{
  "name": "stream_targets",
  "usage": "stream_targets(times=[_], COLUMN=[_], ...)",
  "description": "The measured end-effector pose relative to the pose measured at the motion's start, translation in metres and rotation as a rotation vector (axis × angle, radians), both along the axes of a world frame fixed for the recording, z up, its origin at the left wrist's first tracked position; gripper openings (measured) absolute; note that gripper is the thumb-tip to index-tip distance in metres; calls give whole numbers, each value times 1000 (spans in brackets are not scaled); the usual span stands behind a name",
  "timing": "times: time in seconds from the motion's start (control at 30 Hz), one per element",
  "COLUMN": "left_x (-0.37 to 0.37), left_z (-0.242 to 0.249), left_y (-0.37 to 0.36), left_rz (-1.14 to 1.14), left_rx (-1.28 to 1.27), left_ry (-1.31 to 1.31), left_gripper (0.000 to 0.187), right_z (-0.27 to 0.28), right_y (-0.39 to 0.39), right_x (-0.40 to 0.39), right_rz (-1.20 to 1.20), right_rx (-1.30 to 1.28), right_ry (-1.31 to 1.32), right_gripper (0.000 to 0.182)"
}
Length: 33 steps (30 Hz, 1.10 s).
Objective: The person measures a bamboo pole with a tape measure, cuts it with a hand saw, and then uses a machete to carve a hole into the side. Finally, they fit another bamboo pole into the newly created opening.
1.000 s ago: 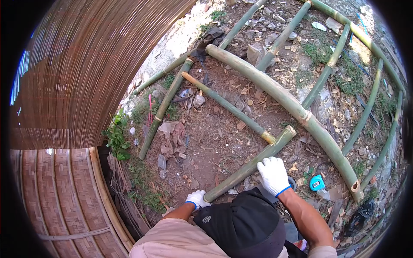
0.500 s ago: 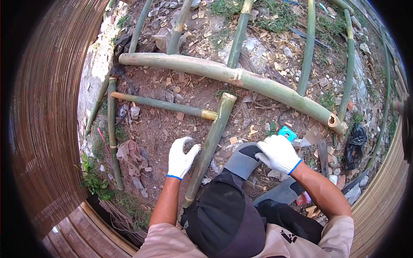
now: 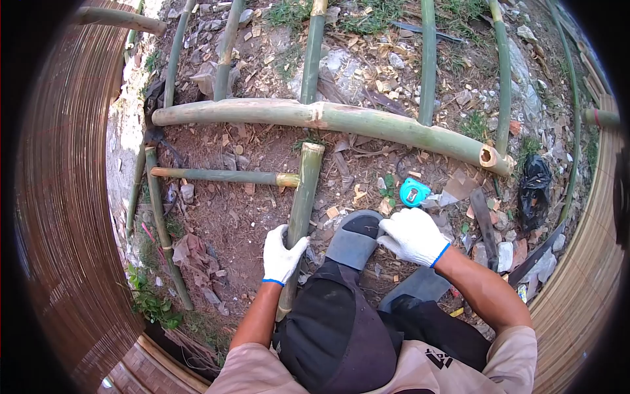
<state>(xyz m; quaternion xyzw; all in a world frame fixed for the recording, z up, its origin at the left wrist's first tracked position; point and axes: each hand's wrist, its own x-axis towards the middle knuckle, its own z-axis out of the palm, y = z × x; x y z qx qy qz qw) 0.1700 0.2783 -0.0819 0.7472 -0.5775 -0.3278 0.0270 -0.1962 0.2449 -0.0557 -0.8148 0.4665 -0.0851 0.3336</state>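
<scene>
My left hand (image 3: 282, 255), in a white glove with a blue cuff, is closed round the lower part of a thick green bamboo pole (image 3: 304, 190). Its thumb lies across the pole, and its fingers are at the left side. My right hand (image 3: 416, 236), gloved the same way, hovers beside the toe of a grey boot (image 3: 354, 243). The fingers are curled in toward the thumb; whatever they may hold is hidden. Just above that hand, a turquoise tape measure (image 3: 413, 193) lies on the ground. A thinner bamboo piece (image 3: 223, 175) meets the thick pole near its top from the left.
A long, heavy bamboo pole (image 3: 262, 113) lies across the ground ahead, with several thinner poles (image 3: 428, 65) running away beyond it. Wood chips and stones litter the soil. A black plastic bag (image 3: 535, 190) lies at right. Slatted bamboo screens (image 3: 72, 184) line both sides.
My left hand has gone from open beside the thick pole to closed round it. The right hand has drawn off the tape measure, now fully in sight. The view has turned slightly.
</scene>
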Motion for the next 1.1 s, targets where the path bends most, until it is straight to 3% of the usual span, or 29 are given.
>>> stream_targets(times=[0.13, 0.27, 0.33, 0.4, 0.6, 0.8, 0.93, 1.1], left_x=[19, 35, 39, 43, 46, 55, 53, 37], left_z=[10, 14, 17, 21, 93, 174, 198, 220], left_y=[48, 95, 107, 108, 95, 68, 63, 51], left_rz=[81, -73, 86, 51, 7, -32, -14, 37], left_rx=[47, 335, 394, 386, 336, 519, 513, 401], left_ry=[-91, -288, -230, -224, -260, -227, -238, -191], left_gripper=[72, 73, 69, 58, 56, 58, 62, 60], right_z=[-7, -11, 0, 10, 31, 41, 60, 75], right_y=[3, -4, -17, -27, -44, -56, -62, -81], right_x=[25, 68, 96, 123, 175, 211, 220, 205], right_rz=[107, 220, 297, 353, 414, 469, 512, 356], right_rx=[44, -133, -115, -161, -410, -604, -518, -649], right_ry=[-76, -189, -223, -224, -338, -461, -361, -438], right_gripper=[24, 22, 19, 18, 21, 26, 35, 39])
